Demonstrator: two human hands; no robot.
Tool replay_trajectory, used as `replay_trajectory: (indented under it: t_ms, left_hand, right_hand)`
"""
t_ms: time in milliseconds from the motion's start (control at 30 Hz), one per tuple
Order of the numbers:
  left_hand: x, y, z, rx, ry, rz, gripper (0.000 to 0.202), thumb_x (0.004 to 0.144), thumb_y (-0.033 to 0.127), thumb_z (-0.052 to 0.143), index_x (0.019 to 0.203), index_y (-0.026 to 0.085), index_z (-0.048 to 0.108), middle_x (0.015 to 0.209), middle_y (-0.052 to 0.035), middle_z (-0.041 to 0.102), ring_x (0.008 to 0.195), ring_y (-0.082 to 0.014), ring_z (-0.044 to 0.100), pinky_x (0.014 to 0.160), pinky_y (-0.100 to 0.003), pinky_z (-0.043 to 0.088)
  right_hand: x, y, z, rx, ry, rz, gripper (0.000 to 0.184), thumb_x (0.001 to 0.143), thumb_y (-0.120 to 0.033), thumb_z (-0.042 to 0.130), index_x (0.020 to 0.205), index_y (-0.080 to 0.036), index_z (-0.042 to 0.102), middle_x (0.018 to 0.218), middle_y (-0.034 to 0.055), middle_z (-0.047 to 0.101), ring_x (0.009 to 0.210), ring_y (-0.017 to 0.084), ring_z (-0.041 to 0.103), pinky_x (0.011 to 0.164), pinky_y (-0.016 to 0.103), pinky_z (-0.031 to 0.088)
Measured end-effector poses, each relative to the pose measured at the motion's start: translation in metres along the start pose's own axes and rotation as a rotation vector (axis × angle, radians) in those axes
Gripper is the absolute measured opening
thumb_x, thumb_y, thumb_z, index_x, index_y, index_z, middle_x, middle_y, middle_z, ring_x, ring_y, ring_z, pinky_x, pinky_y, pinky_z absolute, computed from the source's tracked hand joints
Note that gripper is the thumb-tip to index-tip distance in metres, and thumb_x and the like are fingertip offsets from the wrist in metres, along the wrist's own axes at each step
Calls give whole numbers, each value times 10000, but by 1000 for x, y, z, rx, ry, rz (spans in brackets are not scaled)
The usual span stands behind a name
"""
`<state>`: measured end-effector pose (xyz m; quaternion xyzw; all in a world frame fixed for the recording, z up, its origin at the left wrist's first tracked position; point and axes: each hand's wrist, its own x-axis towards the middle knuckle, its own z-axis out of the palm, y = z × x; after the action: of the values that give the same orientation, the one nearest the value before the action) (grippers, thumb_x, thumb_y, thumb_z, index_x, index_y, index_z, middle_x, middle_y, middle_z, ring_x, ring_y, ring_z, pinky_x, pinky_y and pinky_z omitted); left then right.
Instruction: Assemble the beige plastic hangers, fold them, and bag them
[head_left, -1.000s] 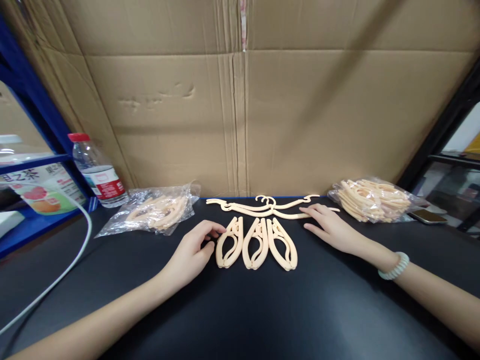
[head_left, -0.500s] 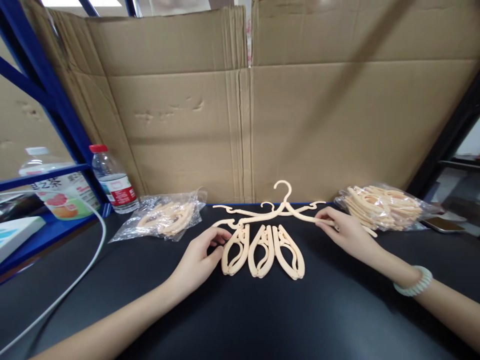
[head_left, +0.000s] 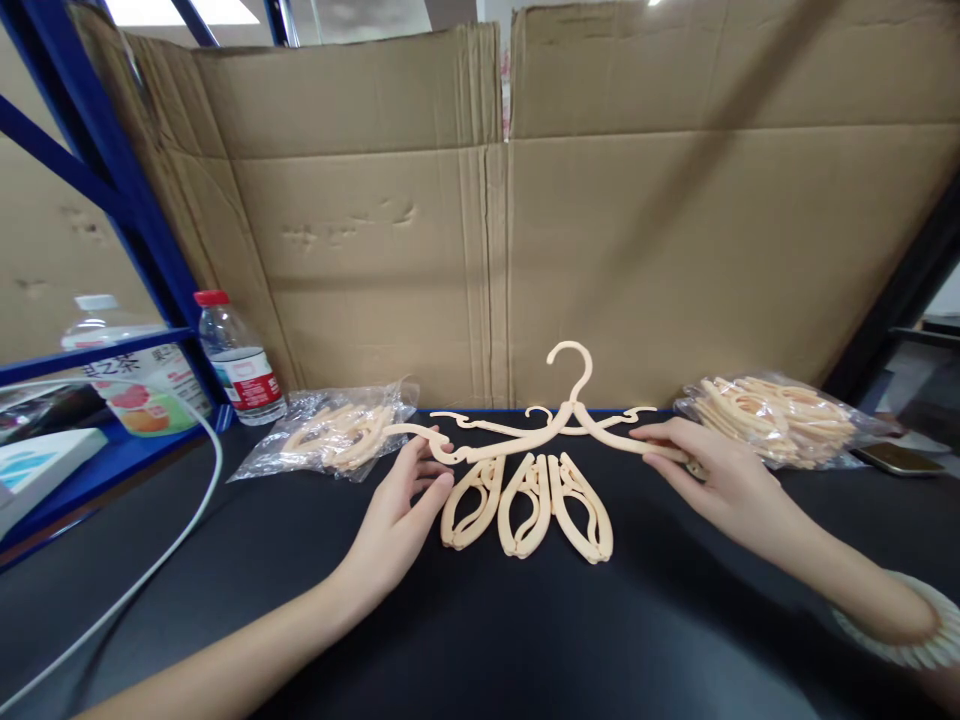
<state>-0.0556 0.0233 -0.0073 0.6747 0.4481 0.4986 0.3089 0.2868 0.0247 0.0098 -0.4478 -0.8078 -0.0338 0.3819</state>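
Observation:
An unfolded cream plastic clothes hanger [head_left: 514, 440] is held by both ends, its hook pointing up. My left hand [head_left: 401, 520] has its fingers curled at the hanger's left arm, thumb just below it; the contact is partly hidden. On the other side, my right hand [head_left: 712, 470] pinches the right arm between thumb and fingers. Below the hanger, three folded hangers [head_left: 523, 510] lie side by side on the black table. Behind it, another unfolded hanger [head_left: 491, 427] lies near the cardboard, partly covered.
A clear bag of folded hangers [head_left: 330, 435] lies at left, a fuller bag [head_left: 780, 420] at right beside a phone [head_left: 896, 459]. A red-capped bottle [head_left: 244, 365] stands by the blue shelf [head_left: 45, 505]. A white cable [head_left: 187, 510] crosses the left; cardboard [head_left: 375, 250] walls the back.
The held hanger has risen slightly and come nearer, its left end shifting left. My left fingers have moved up with it. My right hand keeps its hold.

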Motion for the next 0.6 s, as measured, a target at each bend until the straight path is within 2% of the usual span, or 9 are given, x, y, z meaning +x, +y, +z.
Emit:
replay_trajectory:
  t_ms: [167, 300, 400, 500, 600]
  left_hand:
    - [-5, 3, 2, 6, -63, 24, 514, 906, 365, 540, 1378, 235, 382, 1292, -91, 555, 1070, -227, 603, 983, -403, 467]
    - [-7, 6, 3, 88, -87, 41, 552, 909, 387, 534, 1412, 222, 377, 1242, -96, 592, 952, -211, 631, 917, -395, 504]
    - [-7, 7, 3, 135, -120, 57, 566, 913, 392, 532, 1435, 242, 370, 1195, -80, 633, 969, -221, 638, 905, -393, 509]
    - [-7, 6, 4, 172, -140, 73, 530, 902, 365, 552, 1404, 253, 422, 1179, -66, 654, 1015, -230, 641, 920, -383, 503]
    - [-7, 4, 3, 183, -146, 58, 429, 901, 356, 555, 1310, 233, 518, 1081, -57, 687, 965, -224, 664, 884, -360, 521]
  right_hand:
    - [-4, -6, 6, 17, -59, -61, 174, 978, -277, 480, 1096, -227, 597, 981, 53, 654, 881, 195, 636, 749, 312, 512]
    - [-6, -13, 7, 22, -84, -77, 175, 983, -258, 471, 1101, -222, 596, 976, 50, 650, 877, 183, 634, 748, 297, 513]
    - [-7, -16, 7, 26, -83, -86, 184, 985, -255, 467, 1109, -221, 599, 970, 51, 650, 866, 180, 637, 738, 290, 518]
    - [-6, -18, 6, 27, -66, -99, 190, 986, -262, 463, 1103, -221, 608, 974, 57, 654, 873, 189, 642, 751, 302, 526]
    - [-5, -19, 6, 6, -38, -120, 198, 985, -252, 456, 1094, -230, 619, 970, 63, 663, 888, 206, 646, 764, 326, 534]
